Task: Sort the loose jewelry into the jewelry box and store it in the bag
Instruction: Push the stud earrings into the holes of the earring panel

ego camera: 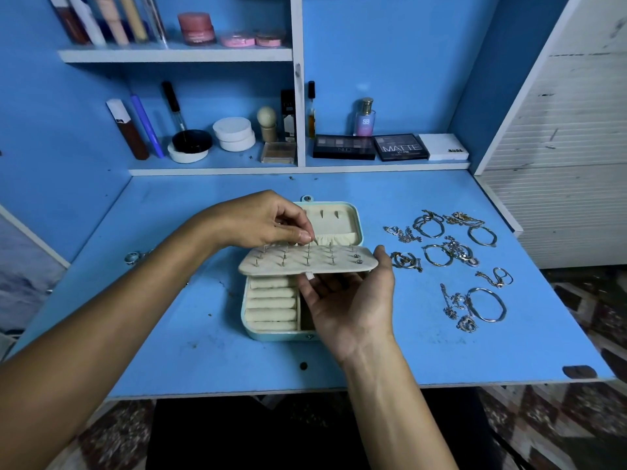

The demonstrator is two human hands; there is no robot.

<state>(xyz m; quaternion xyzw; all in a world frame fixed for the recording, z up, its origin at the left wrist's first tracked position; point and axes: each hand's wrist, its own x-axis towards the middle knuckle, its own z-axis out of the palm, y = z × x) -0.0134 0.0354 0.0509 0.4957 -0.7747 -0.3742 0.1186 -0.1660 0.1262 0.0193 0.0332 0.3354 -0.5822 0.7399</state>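
Observation:
A pale blue jewelry box (356,215) lies open at the middle of the blue desk (203,351), showing cream ring rolls (271,303). Its cream earring panel (339,266) is lifted level over the box, with several thin posts sticking up from it. My left hand (261,220) reaches over from the left and pinches a small earring post at the panel's far edge. My right hand (349,307) lies palm up under the panel's near edge, fingers straight beneath it and thumb against its right end. Loose silver bangles and chains (451,262) are spread on the desk to the right of the box.
A small silver piece (133,257) sits at the desk's left edge. Shelves behind hold cosmetics: palettes (373,147), a perfume bottle (364,117), jars (234,134) and tubes. A white slatted cabinet (559,164) stands at the right. Patterned floor shows below the desk.

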